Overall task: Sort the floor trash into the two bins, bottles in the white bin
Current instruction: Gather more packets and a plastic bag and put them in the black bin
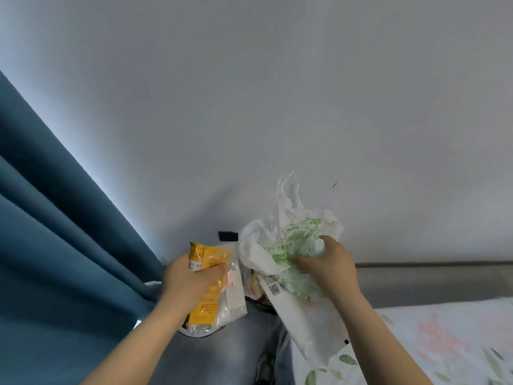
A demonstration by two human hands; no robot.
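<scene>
With the left hand point(191, 282) gripping yellow wrappers point(206, 284) and the right hand point(327, 268) clutching a crumpled plastic bag point(286, 245), both loads probably belong together in the non-bottle bin, unseen here.

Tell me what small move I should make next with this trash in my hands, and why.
Probably look down to find the bins before dropping anything. Your left hand grips a yellow wrapper with clear packets, your right hand a crumpled white bag printed green. Neither is a bottle, so both likely go in the non-white bin, and no bin shows plainly now.
</scene>
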